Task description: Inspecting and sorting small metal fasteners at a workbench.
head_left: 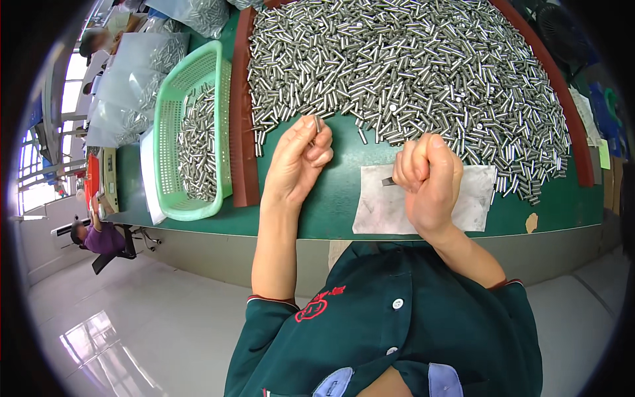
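My left hand (299, 159) is closed at the near edge of a big pile of short metal pins (397, 73). Its thumb and forefinger pinch a metal pin (317, 124), seen only in part. To the right, my right hand (433, 185) is curled into a fist above a smudged white sheet (383, 215). A small dark flat piece (388, 180) shows at the left side of its fingers; whether those fingers grip it or it lies on the sheet, I cannot tell. The inside of the fist is hidden.
Reddish-brown rails (243, 132) border the pile on the green table (291, 228). A light green plastic basket (188, 213) with more pins stands left, beyond it clear bags (122, 86) of pins. A person in purple (106, 239) sits far left; a dark fan (559, 30) stands far right.
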Action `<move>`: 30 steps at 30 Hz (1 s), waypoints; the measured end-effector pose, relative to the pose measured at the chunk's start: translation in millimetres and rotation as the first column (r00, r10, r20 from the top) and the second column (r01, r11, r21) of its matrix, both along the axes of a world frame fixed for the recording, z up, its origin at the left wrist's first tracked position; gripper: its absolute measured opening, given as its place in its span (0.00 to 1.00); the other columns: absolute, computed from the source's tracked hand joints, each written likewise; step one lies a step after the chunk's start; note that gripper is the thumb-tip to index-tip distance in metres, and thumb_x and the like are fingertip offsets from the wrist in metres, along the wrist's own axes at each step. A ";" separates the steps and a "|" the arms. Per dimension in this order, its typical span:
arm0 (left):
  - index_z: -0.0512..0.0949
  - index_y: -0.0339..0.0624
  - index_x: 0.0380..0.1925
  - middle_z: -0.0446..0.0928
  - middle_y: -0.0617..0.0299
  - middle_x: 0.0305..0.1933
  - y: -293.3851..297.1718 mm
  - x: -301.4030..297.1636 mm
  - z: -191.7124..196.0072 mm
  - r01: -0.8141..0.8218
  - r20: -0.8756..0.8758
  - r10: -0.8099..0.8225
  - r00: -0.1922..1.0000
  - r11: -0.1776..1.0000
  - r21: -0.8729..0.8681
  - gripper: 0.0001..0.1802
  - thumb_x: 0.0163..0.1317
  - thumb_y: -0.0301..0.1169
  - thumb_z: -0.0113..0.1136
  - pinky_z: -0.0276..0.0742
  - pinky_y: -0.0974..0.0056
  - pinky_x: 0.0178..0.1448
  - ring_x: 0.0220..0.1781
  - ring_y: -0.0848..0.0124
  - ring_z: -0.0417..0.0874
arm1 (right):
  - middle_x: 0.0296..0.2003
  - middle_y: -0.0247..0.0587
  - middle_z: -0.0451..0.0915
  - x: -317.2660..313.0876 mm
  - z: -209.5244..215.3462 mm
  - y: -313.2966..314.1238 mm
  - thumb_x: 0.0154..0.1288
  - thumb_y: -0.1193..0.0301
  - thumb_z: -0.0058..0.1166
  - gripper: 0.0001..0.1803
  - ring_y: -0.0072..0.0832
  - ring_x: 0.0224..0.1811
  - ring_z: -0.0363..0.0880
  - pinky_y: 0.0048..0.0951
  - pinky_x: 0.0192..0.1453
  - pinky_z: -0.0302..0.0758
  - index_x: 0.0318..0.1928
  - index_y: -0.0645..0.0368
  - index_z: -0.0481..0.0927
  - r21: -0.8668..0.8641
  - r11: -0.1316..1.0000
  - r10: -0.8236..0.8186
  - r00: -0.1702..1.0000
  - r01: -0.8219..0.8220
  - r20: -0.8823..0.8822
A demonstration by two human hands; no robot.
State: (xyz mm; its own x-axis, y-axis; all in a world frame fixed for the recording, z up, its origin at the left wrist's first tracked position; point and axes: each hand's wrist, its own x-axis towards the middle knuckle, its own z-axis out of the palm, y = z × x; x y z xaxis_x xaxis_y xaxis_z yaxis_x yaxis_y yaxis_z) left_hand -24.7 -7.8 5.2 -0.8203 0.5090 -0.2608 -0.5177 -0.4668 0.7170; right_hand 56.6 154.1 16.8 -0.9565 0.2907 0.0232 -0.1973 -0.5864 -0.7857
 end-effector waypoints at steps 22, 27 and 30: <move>0.68 0.34 0.40 0.69 0.61 0.23 -5.1 4.2 0.5 0.013 0.020 -0.013 1.000 1.000 -0.009 0.11 0.62 0.31 0.45 0.53 0.78 0.21 0.17 0.83 0.57 | 0.11 0.30 0.55 0.6 1.1 -0.9 0.65 0.69 0.28 0.20 0.15 0.13 0.48 0.19 0.17 0.49 0.14 0.56 0.55 -0.057 0.998 0.020 1.000 -0.019 0.023; 0.67 0.33 0.42 0.72 0.57 0.25 -4.9 3.9 1.4 0.005 0.028 -0.004 1.000 1.000 -0.027 0.13 0.62 0.31 0.45 0.54 0.78 0.21 0.17 0.83 0.58 | 0.11 0.30 0.55 0.6 2.1 -0.2 0.64 0.69 0.29 0.20 0.15 0.13 0.48 0.19 0.16 0.48 0.14 0.56 0.55 -0.074 0.997 0.020 1.000 -0.018 0.024; 0.68 0.34 0.40 0.72 0.56 0.26 -4.4 3.5 2.1 0.021 0.024 -0.020 1.000 0.999 -0.040 0.12 0.62 0.33 0.45 0.56 0.77 0.22 0.18 0.82 0.59 | 0.11 0.30 0.55 -0.1 1.4 -0.3 0.64 0.69 0.29 0.19 0.15 0.13 0.48 0.19 0.16 0.48 0.14 0.56 0.55 -0.074 0.997 0.026 1.000 -0.024 0.017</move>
State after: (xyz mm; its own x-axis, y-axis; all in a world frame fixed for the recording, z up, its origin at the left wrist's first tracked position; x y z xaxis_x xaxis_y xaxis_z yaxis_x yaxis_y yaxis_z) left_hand -21.2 -12.2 7.3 -0.8033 0.5143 -0.3004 -0.5435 -0.4266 0.7229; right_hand 56.6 153.9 18.3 -0.9636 0.2671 -0.0142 -0.1684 -0.6472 -0.7435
